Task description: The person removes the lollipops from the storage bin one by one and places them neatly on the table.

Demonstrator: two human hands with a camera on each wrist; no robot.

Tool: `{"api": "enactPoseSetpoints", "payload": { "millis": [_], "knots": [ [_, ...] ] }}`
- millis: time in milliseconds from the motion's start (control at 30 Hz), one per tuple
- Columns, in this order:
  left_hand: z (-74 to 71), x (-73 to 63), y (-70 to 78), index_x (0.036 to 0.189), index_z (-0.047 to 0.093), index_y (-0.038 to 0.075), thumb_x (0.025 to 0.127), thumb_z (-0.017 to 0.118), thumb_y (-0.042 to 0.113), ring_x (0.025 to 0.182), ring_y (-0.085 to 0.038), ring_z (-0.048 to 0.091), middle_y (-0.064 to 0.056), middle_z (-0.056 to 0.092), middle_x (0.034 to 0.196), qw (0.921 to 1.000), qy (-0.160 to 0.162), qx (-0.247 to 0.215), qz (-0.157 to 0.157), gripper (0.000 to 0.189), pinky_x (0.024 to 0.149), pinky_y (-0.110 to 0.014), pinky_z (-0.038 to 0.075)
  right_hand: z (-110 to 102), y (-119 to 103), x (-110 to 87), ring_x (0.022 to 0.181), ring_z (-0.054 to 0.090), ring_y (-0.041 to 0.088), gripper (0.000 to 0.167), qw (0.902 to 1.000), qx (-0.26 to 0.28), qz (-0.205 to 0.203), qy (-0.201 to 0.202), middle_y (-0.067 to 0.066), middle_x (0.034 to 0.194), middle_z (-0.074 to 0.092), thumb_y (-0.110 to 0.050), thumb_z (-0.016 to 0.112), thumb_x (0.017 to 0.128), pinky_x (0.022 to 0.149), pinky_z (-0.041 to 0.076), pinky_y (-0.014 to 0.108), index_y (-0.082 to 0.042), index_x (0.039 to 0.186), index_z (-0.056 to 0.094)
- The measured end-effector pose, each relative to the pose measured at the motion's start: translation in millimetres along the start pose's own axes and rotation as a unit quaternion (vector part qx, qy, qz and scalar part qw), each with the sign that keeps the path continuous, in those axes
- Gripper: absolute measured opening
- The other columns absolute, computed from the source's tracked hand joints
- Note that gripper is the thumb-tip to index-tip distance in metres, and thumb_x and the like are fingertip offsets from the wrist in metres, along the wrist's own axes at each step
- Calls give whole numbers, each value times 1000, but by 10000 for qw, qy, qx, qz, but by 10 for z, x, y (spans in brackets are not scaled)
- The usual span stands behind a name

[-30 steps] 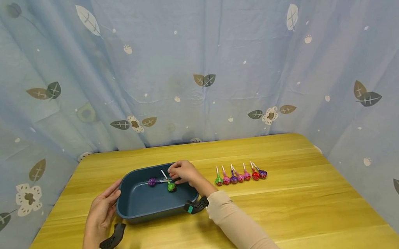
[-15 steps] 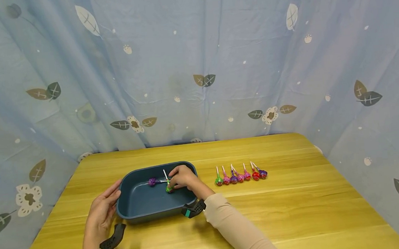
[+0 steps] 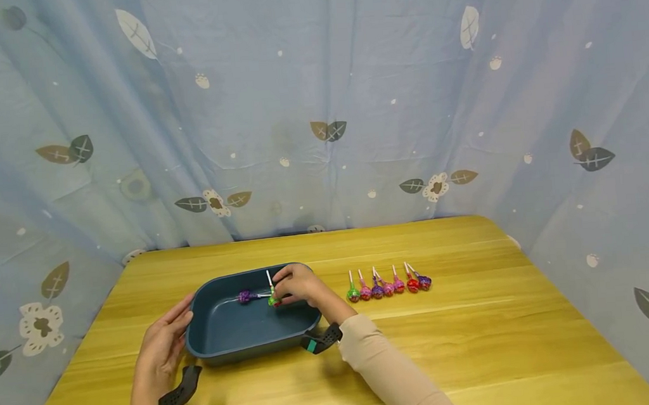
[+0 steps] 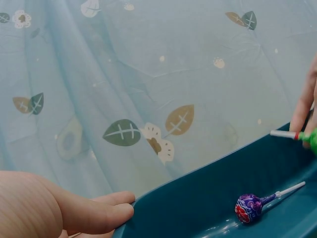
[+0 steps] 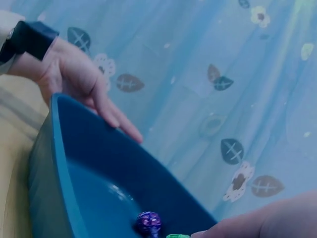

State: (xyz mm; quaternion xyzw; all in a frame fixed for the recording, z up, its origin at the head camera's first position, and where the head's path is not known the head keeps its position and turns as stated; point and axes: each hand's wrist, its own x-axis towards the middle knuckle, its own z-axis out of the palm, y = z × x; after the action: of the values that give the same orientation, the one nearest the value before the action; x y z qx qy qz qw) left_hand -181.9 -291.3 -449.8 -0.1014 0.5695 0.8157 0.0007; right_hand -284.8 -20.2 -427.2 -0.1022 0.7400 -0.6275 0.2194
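In the head view, my right hand (image 3: pixel 301 284) is inside the dark blue basin (image 3: pixel 222 352) and pinches a green-wrapped lollipop (image 3: pixel 273 300) near its candy end, the white stick pointing up. In the left wrist view that green lollipop (image 4: pixel 311 139) shows at the right edge beside the fingers. A purple lollipop (image 3: pixel 244 296) lies on the basin floor, just left of the held one. My left hand (image 3: pixel 161 345) rests against the basin's left end, its fingers (image 5: pixel 111 111) extended along the outside of the rim.
Right of the basin, a row of several lollipops (image 3: pixel 388 288), green, pink, purple and red, lies on the wooden table (image 3: pixel 461 344) with sticks pointing away. A blue patterned curtain (image 3: pixel 271 105) hangs behind the table.
My right hand has come down onto the green lollipop's candy end, and its stick stands more upright. The left hand stays at the basin. The head view has shifted slightly.
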Motion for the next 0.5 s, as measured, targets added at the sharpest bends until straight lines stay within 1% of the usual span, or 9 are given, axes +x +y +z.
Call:
{"api": "enactPoseSetpoints", "payload": {
  "millis": [133,233,300,400,500],
  "knots": [
    [-6,-8,13,116,71,33,98,58,10,90,-4,67,15,69,104,10000,-31,-58,-32,32,71,-18,54,-87,-35,-85,85,66,26,34,9994,202,-124,-245,13,93,64,5,67,87,80,56,42,10,119,57],
    [-8,-13,22,120,69,31,98,58,10,92,-4,67,15,69,105,9999,-55,-85,-41,33,73,-19,54,-155,-66,-157,85,66,25,36,9983,383,-229,-377,14,95,62,5,66,88,83,55,44,11,121,55],
    [-5,-9,28,120,70,31,98,58,9,92,-4,66,16,69,104,9999,-23,-134,-72,33,74,-19,54,-204,-86,-209,85,66,23,37,9976,489,-285,-391,14,95,62,5,65,88,85,53,46,11,122,54],
    [-2,2,25,118,71,31,97,58,8,91,-3,66,15,69,102,9998,35,-182,-97,33,73,-18,54,-293,-111,-278,86,65,21,36,9970,605,-313,-369,13,96,63,5,64,89,87,52,46,10,123,55],
    [-4,11,16,116,72,31,97,58,7,91,-3,66,15,69,102,9996,26,-249,-112,33,74,-19,54,-392,-134,-344,89,65,21,35,9962,739,-296,-353,15,100,62,4,62,91,88,52,45,9,125,53]
  ]
}}
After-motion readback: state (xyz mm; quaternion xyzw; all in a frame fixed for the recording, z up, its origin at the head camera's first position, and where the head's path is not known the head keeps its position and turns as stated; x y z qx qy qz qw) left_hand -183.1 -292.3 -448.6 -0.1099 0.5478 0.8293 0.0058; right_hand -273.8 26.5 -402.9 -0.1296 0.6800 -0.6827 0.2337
